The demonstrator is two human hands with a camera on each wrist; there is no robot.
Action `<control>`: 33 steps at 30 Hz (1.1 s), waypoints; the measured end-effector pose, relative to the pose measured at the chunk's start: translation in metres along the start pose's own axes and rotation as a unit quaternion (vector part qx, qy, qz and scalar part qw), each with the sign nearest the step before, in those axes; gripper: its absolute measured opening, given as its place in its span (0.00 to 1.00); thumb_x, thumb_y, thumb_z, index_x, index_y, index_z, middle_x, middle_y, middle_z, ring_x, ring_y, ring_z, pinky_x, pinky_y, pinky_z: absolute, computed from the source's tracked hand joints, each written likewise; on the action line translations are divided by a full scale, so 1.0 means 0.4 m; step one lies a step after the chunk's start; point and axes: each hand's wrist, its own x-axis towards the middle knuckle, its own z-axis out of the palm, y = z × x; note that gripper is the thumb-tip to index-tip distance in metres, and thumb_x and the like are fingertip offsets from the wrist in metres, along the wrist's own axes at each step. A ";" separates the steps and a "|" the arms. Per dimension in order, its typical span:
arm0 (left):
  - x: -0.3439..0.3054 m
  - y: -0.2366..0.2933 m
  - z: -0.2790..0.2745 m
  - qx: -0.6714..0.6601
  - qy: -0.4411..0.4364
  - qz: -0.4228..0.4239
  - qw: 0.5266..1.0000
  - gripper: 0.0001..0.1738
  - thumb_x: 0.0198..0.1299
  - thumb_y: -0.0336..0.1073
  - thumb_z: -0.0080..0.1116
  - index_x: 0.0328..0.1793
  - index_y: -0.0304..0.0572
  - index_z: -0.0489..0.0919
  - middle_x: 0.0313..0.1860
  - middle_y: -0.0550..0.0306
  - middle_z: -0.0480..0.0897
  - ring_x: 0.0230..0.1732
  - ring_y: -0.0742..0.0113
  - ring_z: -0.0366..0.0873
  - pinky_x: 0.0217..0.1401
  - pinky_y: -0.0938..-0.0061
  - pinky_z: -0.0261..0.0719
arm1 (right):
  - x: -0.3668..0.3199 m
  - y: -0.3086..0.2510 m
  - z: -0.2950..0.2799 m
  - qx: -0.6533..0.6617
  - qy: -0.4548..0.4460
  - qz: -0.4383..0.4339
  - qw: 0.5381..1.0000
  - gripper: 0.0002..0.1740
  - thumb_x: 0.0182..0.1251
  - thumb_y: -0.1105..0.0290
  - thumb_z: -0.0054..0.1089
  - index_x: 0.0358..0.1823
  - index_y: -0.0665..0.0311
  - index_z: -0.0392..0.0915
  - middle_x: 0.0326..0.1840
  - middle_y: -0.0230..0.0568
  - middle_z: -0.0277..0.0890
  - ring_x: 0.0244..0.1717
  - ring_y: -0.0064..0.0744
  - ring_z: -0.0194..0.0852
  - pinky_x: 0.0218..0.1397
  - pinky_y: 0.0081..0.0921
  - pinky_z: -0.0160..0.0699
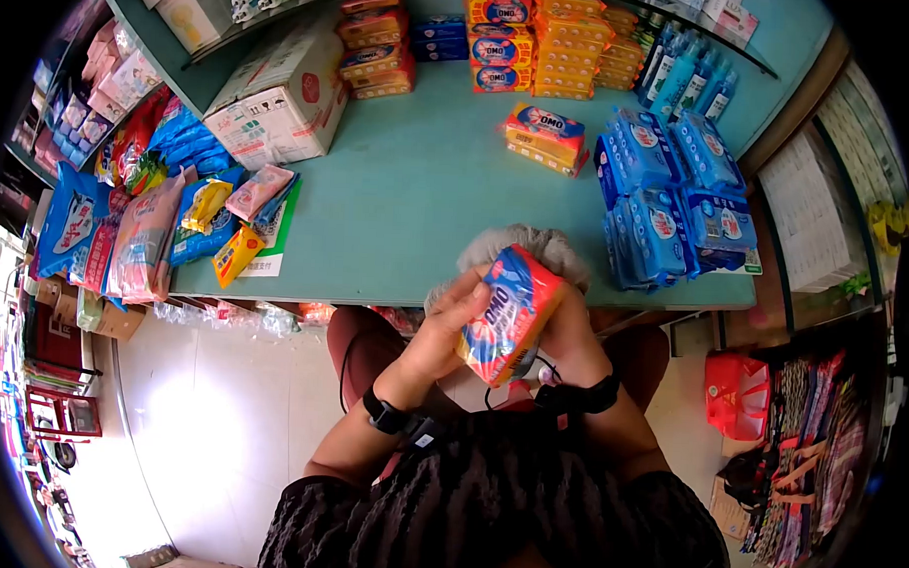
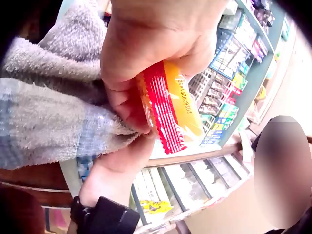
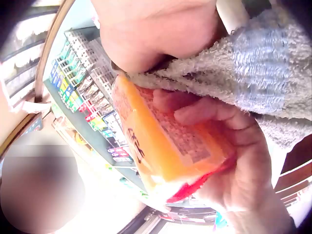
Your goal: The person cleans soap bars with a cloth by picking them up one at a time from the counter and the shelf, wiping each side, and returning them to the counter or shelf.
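Note:
An orange, red and blue OMO soap pack (image 1: 512,314) is tilted up over the person's lap, at the near edge of the counter. My left hand (image 1: 445,332) grips its side, thumb on the printed front and fingers curled round the back. In the right wrist view, the left hand's fingers (image 3: 214,114) lie across the wrapper. My right hand (image 1: 571,338) is close behind the pack and pinches a gathered part of a grey towel (image 2: 53,117) with pale blue bands. The pack partly hides the right hand's fingers in the head view.
On the green counter (image 1: 408,172), another OMO pack (image 1: 546,139) lies beyond the hands. Blue wipes packs (image 1: 649,226) stand at the right, bagged detergents (image 1: 141,228) and a white carton (image 1: 281,98) at the left. OMO stacks (image 1: 501,45) and blue bottles (image 1: 682,77) line the back.

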 end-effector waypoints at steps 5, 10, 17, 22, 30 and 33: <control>0.009 -0.009 0.040 0.266 0.102 0.121 0.951 0.20 0.69 0.38 0.44 0.63 0.38 0.64 0.45 0.58 0.77 0.44 0.75 0.74 0.48 0.78 0.73 | -0.013 -0.008 0.043 0.069 -0.010 -0.083 0.994 0.24 0.71 0.54 0.35 0.54 0.66 0.69 0.49 0.40 0.74 0.48 0.30 0.74 0.52 0.29 0.74; 0.007 -0.018 0.076 0.587 0.112 0.223 0.770 0.34 0.62 0.50 0.52 0.65 0.31 0.60 0.47 0.54 0.73 0.50 0.68 0.69 0.57 0.73 0.66 | -0.010 0.000 0.067 -0.069 0.066 -0.166 0.981 0.21 0.68 0.58 0.41 0.50 0.68 0.70 0.43 0.39 0.75 0.41 0.30 0.76 0.45 0.26 0.76; 0.005 0.009 0.085 0.273 0.092 0.149 0.946 0.38 0.60 0.54 0.52 0.66 0.32 0.59 0.56 0.50 0.70 0.56 0.60 0.69 0.60 0.69 0.66 | -0.009 0.037 0.060 -0.413 -0.030 -0.350 0.840 0.19 0.69 0.69 0.42 0.58 0.71 0.65 0.59 0.51 0.64 0.61 0.44 0.61 0.64 0.37 0.58; 0.024 0.052 0.109 0.037 0.085 0.127 0.988 0.34 0.65 0.57 0.42 0.65 0.36 0.61 0.58 0.49 0.70 0.57 0.60 0.70 0.60 0.67 0.69 | -0.021 0.029 0.063 -0.510 -0.072 -0.389 0.764 0.18 0.69 0.71 0.45 0.57 0.71 0.67 0.58 0.52 0.64 0.61 0.48 0.60 0.66 0.39 0.54; 0.030 0.074 0.076 -0.045 0.083 0.083 0.992 0.34 0.66 0.61 0.36 0.65 0.39 0.63 0.54 0.51 0.73 0.53 0.62 0.73 0.55 0.66 0.73 | -0.036 -0.008 0.102 -0.536 -0.053 -0.390 0.747 0.29 0.55 0.62 0.65 0.57 0.65 0.68 0.57 0.47 0.65 0.59 0.45 0.62 0.65 0.37 0.58; 0.021 0.059 0.105 0.028 0.141 0.096 0.985 0.36 0.65 0.62 0.35 0.66 0.38 0.62 0.54 0.51 0.72 0.54 0.62 0.72 0.56 0.67 0.72 | -0.026 -0.029 0.111 -0.580 -0.005 -0.352 0.735 0.33 0.53 0.61 0.68 0.58 0.65 0.65 0.58 0.43 0.65 0.57 0.41 0.64 0.62 0.33 0.63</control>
